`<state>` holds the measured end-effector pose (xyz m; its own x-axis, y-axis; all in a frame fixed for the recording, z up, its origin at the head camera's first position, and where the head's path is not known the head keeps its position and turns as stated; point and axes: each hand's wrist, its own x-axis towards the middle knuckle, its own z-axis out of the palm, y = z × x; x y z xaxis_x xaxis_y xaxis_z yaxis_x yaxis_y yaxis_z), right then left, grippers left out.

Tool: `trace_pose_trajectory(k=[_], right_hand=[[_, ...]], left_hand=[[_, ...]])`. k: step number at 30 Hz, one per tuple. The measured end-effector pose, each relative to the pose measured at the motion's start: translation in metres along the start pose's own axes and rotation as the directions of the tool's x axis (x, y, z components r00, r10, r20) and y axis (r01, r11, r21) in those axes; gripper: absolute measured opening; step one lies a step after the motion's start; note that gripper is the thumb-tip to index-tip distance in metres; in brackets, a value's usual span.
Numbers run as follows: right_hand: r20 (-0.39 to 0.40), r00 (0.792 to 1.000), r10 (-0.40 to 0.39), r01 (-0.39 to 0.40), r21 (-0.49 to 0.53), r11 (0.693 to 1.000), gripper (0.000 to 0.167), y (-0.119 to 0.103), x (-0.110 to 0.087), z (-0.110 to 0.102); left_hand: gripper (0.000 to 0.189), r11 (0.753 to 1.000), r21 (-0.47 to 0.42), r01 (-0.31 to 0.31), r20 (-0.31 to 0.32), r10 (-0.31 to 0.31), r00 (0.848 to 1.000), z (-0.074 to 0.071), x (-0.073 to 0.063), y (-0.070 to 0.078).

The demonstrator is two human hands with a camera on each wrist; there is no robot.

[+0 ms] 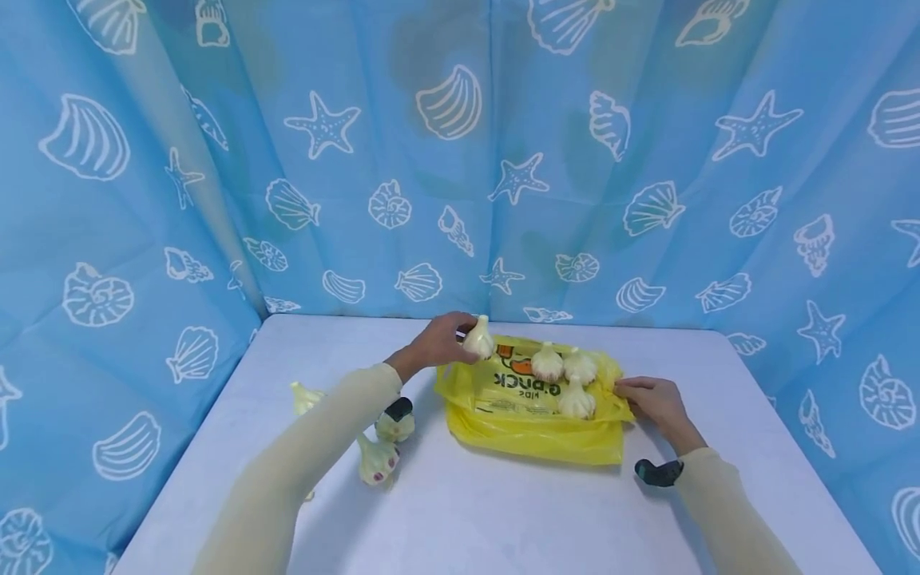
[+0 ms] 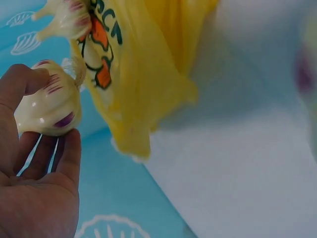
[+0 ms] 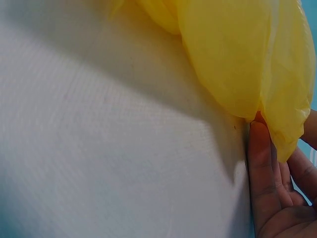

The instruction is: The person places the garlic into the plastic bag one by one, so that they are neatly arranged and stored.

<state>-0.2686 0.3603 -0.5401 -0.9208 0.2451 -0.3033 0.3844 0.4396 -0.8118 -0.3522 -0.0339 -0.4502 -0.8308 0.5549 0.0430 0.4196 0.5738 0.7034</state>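
My left hand holds a whitish garlic bulb by its sides, above the left end of a yellow plastic bag. Purple streaks show on this bulb in the left wrist view. The bag lies on the table with printed lettering and an orange figure facing up. Several more garlic bulbs sit at the right part of the bag; whether they are inside it or on top, I cannot tell. At the bag's right end, my right hand pinches the plastic edge between thumb and fingers, seen too in the right wrist view.
More loose bulbs lie left of the bag, among them a garlic bulb with purple spots and one partly covered by the sleeve. A white table carries everything. Behind it hangs a blue curtain with white shell prints.
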Motion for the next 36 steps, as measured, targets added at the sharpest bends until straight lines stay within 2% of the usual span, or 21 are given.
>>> trace_pose_trajectory(k=[4, 11, 25, 36], right_hand=[[-0.006, 1.0, 0.005, -0.005, 0.015, 1.0, 0.055, 0.001, 0.002, -0.001], [-0.013, 1.0, 0.001, -0.001, 0.024, 1.0, 0.052, 0.002, 0.002, -0.003], [-0.014, 1.0, 0.025, -0.025, 0.025, 0.999, 0.051, -0.003, -0.001, -0.003], [-0.018, 1.0, 0.011, -0.01, 0.027, 1.0, 0.049, -0.003, -0.002, -0.003]], left_hand=[[0.061, 0.999, -0.031, -0.043, 0.007, 0.043, 0.999, 0.015, 0.011, 0.003], [0.06, 0.997, -0.054, -0.063, -0.007, 0.062, 0.998, 0.035, 0.025, 0.012], [0.058, 0.995, -0.084, -0.044, -0.003, 0.044, 0.999, 0.065, 0.034, 0.009], [0.059, 0.999, -0.029, -0.019, -0.012, 0.019, 1.0, 0.077, 0.038, 0.001]])
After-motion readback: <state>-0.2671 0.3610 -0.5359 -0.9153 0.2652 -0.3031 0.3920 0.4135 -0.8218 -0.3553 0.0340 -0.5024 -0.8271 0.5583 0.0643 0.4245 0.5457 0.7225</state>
